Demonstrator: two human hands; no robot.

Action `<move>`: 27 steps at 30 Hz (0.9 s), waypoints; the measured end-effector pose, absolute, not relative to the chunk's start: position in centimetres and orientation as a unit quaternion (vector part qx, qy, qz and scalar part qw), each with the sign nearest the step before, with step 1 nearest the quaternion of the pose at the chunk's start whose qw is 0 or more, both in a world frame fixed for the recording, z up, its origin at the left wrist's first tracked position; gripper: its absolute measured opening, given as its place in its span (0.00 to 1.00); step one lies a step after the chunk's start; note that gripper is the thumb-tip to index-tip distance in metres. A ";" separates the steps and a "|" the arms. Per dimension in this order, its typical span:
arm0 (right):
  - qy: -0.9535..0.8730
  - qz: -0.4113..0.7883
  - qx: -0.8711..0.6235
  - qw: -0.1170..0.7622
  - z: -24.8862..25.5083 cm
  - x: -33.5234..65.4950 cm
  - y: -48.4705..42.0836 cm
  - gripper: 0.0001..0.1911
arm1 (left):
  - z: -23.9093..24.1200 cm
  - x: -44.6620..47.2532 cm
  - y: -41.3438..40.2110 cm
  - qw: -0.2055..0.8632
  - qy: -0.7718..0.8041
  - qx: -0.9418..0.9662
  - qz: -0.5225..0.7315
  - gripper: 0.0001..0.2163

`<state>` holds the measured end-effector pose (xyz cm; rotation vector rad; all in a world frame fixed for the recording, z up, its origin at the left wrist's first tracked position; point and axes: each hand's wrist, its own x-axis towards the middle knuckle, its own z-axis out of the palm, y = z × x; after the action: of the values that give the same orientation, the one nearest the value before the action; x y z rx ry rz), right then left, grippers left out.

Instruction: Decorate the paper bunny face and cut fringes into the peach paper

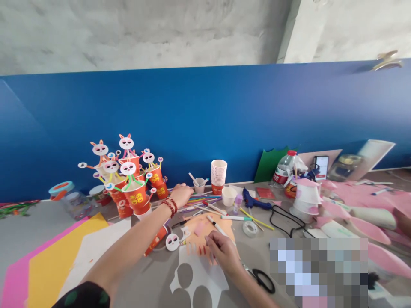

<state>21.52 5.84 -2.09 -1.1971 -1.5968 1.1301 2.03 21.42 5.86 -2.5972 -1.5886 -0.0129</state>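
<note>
My left hand (181, 193), with a red bead bracelet at the wrist, reaches out over a bundle of coloured straws (201, 199) and its fingers curl down onto them. My right hand (221, 252) rests on an orange paper sheet (205, 233) and holds a white marker pen (215, 226) between closed fingers. A small round rabbit face cut-out (172, 242) lies just left of the orange paper. A white sheet with round holes cut out (195, 278) lies below my right hand.
Red paper cups with rabbit faces on straws (128, 179) stand at the back left. A stack of paper cups (218, 173), a blue glue gun (253, 201), tape roll (250, 228), scissors (261, 279), a water bottle (284, 171) and pink cut-outs (369, 214) crowd the grey table.
</note>
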 end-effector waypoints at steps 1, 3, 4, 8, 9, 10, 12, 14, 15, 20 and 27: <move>-0.636 0.447 -0.478 0.410 -2.1 21.5 5.8 0.20 | 5.8 1.8 21.4 0.047 -0.524 -0.851 -0.004 0.15; -0.638 0.442 -0.479 0.410 -2.2 21.6 5.9 0.20 | 5.7 1.2 21.3 0.040 -0.528 -0.848 -0.008 0.15; -0.640 0.438 -0.479 0.411 -2.3 21.6 6.0 0.20 | 5.8 0.8 21.1 0.035 -0.529 -0.848 -0.014 0.16; -0.648 0.422 -0.475 0.420 -2.6 21.8 6.2 0.20 | 6.6 -1.1 19.1 0.018 -0.517 -0.853 -0.062 0.10; -0.647 0.420 -0.473 0.425 -2.7 21.8 6.2 0.20 | 6.9 -1.6 18.1 0.017 -0.512 -0.855 -0.078 0.09; -0.644 0.419 -0.470 0.434 -2.7 21.8 6.2 0.21 | 7.1 -2.0 17.0 0.017 -0.506 -0.857 -0.094 0.09; -0.632 0.416 -0.466 0.458 -2.6 21.9 6.1 0.22 | 7.5 -2.6 14.2 0.017 -0.498 -0.858 -0.127 0.11; -0.617 0.408 -0.467 0.484 -2.1 22.1 6.0 0.23 | 7.2 -2.9 11.0 0.011 -0.488 -0.859 -0.152 0.12; -0.609 0.403 -0.469 0.496 -1.8 22.3 6.0 0.23 | 6.7 -3.0 9.4 0.005 -0.480 -0.861 -0.166 0.12; -0.552 0.389 -0.477 0.562 -0.7 23.2 6.6 0.22 | 2.8 -2.7 2.5 -0.066 -0.422 -0.876 -0.225 0.11; -0.671 0.384 -0.483 0.410 1.2 24.3 7.1 0.14 | -0.1 -1.8 -0.8 -0.075 -0.418 -0.880 -0.210 0.10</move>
<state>24.30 7.09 1.19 -1.2161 -1.6901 0.9675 -1.84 -0.84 -0.08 -2.9053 -1.3810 -0.6943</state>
